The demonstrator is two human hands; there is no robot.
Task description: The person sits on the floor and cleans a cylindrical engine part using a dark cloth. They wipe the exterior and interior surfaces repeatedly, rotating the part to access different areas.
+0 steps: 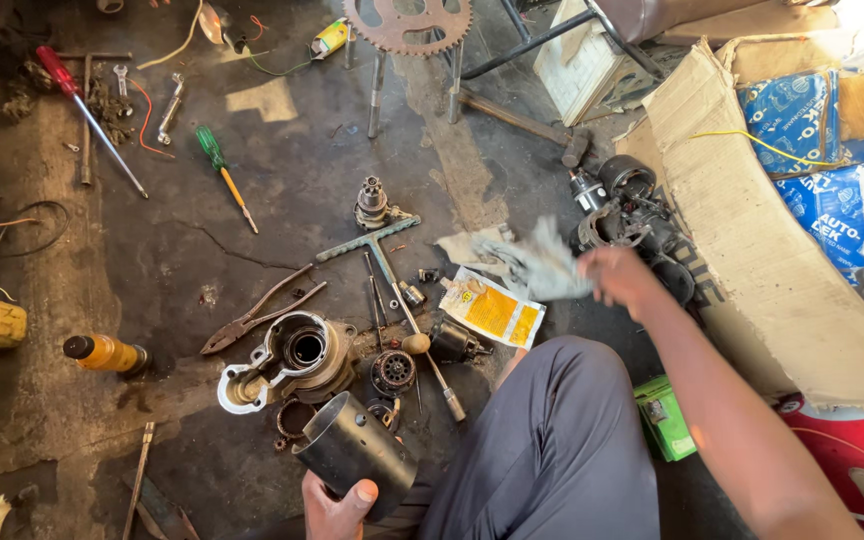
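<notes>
My left hand (335, 507) grips a black metal cylinder housing (354, 450) near the bottom edge, its open end facing up and left. My right hand (617, 277) reaches out to the right and holds a grey-white rag (537, 265), blurred with motion, above the oily floor. Between the two lie a motor end housing (292, 358), a small round gear part (393, 371), a T-handle wrench (377, 247) and a yellow packet (492, 310).
Pliers (257, 315), a green screwdriver (220, 172), a red screwdriver (80, 105) and a hammer (522, 122) lie on the floor. A rusty sprocket (408, 22) sits at the top. Cardboard (742, 220) and dark motor parts (632, 205) are at right; my knee (562, 430) is at bottom centre.
</notes>
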